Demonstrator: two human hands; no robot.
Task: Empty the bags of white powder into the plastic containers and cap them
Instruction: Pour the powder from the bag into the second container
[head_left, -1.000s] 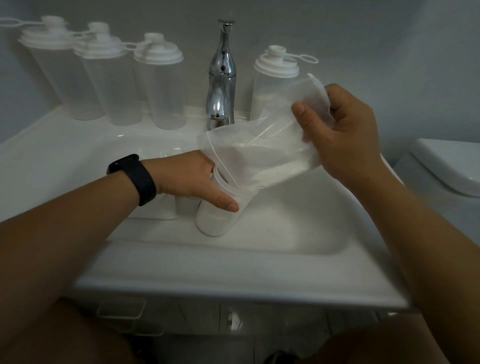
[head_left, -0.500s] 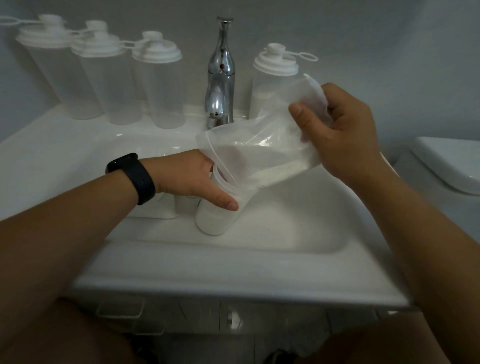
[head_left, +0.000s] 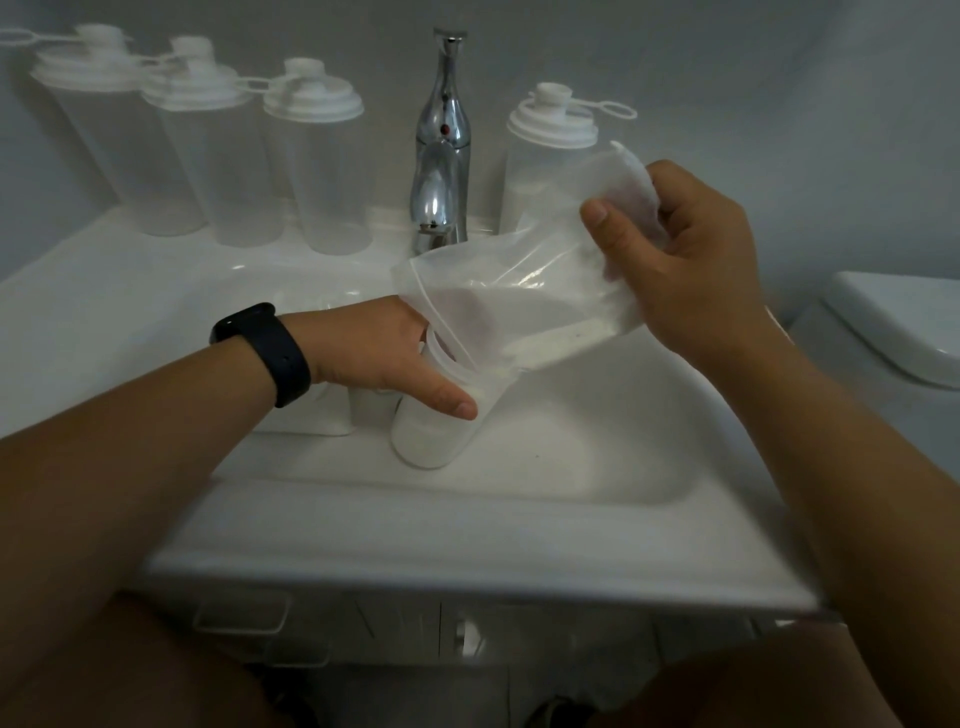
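- The left hand (head_left: 387, 358) is wrapped around the upper part of an open plastic container (head_left: 434, 431) that stands in the white sink basin (head_left: 597, 457); its thumb lies across the near side of the container wall.
- A dark wristband (head_left: 265, 351) sits on the left wrist.
- The container is uncapped and its lower part is filled with white powder.
- The right hand (head_left: 696, 260) grasps the closed bottom end of a clear plastic bag (head_left: 519, 296), thumb on the near face and fingers curled behind it, holding that end higher than the mouth.
- The bag is tilted down to the left, its open mouth resting in the rim of the container; white powder lies along the bag's lower side, toward the mouth.
- Behind the bag, just right of the chrome faucet (head_left: 441, 150), stands a capped container (head_left: 540, 161) with white powder in it; its spout cap hangs open on a tether.
- Three more capped containers (head_left: 218, 161) stand in a row on the counter (head_left: 104, 291) to the left of the faucet, and they look empty.
- Another white object in the basin is mostly hidden behind the left hand, and what it is cannot be told.
- At the right edge a white toilet (head_left: 898, 332) shows.
- Below the sink's front edge, cabinet fronts appear, blurred.
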